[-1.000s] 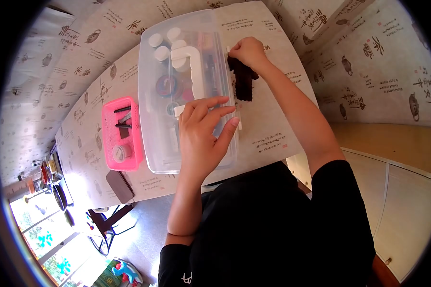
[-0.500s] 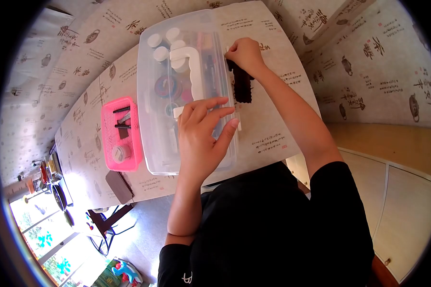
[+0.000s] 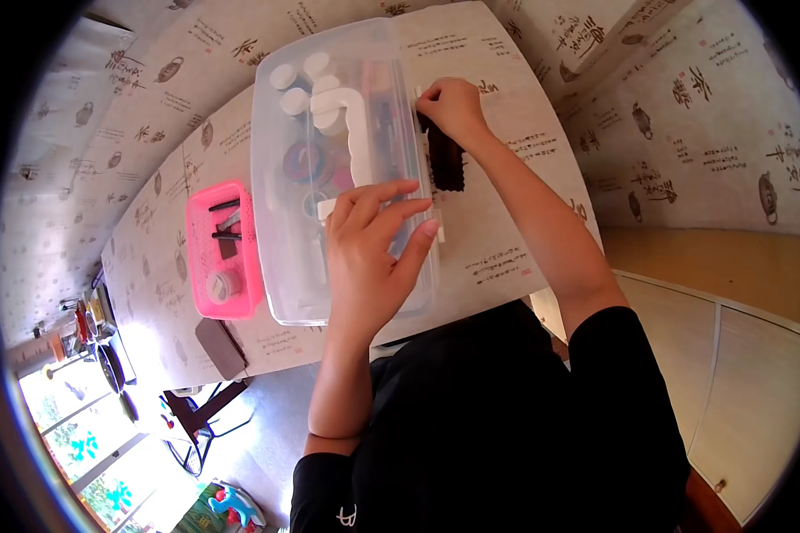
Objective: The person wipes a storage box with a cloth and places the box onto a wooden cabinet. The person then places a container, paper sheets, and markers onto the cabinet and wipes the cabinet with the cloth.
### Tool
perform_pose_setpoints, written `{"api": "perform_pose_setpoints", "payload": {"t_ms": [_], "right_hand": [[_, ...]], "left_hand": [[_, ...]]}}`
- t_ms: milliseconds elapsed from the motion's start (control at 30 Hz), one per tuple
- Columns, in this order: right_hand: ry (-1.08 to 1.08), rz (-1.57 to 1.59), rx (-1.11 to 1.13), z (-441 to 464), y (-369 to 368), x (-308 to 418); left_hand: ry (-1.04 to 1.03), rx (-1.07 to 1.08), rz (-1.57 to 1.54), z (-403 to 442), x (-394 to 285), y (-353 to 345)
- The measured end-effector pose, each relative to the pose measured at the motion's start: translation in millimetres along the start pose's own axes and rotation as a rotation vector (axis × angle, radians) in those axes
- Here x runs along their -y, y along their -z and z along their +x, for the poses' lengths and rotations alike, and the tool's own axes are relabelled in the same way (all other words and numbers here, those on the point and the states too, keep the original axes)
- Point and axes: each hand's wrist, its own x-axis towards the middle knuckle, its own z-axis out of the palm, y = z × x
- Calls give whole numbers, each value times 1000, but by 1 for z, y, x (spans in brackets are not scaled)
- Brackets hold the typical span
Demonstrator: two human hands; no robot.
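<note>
A clear plastic storage box (image 3: 280,258) with a white handle (image 3: 357,147) on its lid stands on the table. My left hand (image 3: 369,244) lies over the near right part of the lid, fingers spread, with its thumb close to a white latch (image 3: 440,226). At the far right edge of the box, my right hand (image 3: 453,105) is closed, fingertips against the rim. Whatever they pinch is hidden. A dark brown cloth-like strip with a scalloped edge (image 3: 449,169) lies beside the box, its far end under my right hand. Through the lid, several white-capped jars (image 3: 317,65) show.
Left of the box sits a pink basket (image 3: 249,266) holding dark-handled tools (image 3: 226,236) and a small round container (image 3: 223,286). A flat brown piece (image 3: 220,348) lies near the table's front edge. Low cabinets (image 3: 711,355) stand to the right.
The box has shifted very slightly to the left, and my left hand with it. My right hand stays closed at the box's far right edge, a little lower.
</note>
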Motion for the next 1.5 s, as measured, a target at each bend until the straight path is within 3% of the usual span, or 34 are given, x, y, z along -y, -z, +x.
{"api": "perform_pose_setpoints", "payload": {"t_ms": [233, 333, 467, 567, 633, 667, 733, 767, 833, 900, 1067, 1167, 1233, 1333, 1367, 1500], "right_hand": [[114, -17, -123, 1, -8, -6], [111, -65, 36, 2, 6, -1], [73, -63, -32, -1, -3, 3], [166, -55, -146, -8, -11, -3], [99, 234, -485, -12, -18, -28], [105, 234, -485, -16, -19, -41], [-123, 382, -610, -30, -20, -60], [-127, 382, -607, -37, -20, -61], [-142, 533, -516, -48, -18, -65], [-80, 499, -475, -52, -13, -61], [-28, 449, -232, -50, 7, -53], [-63, 642, -66, -49, 19, -57], [-140, 999, 166, -55, 35, -51], [-233, 1200, 289, -61, 47, -55], [-240, 1198, 299, -66, 53, -56], [-87, 985, 723, -90, 84, -55]], "left_hand": [[-1, -4, -4, -2, 0, 0], [-9, -11, -7, -3, 0, 0], [-14, -16, -2, -1, 0, 0], [-8, -19, -6, -2, 0, 1], [-9, -25, -12, -3, 2, -1], [-32, -31, -3, -5, 4, -2], [-48, -39, 9, -5, 4, -2], [-60, -34, 64, -4, 3, -1], [-69, -26, 116, -4, -1, -2], [-37, -23, 359, -3, -6, -6], [-8, 61, 280, -12, -8, -9], [12, 113, 239, -24, -14, 4], [37, 144, 233, -34, -12, 18], [38, 250, 93, -53, 3, 46], [35, 310, 96, -59, 7, 55], [45, 435, 110, -82, 36, 94]]}}
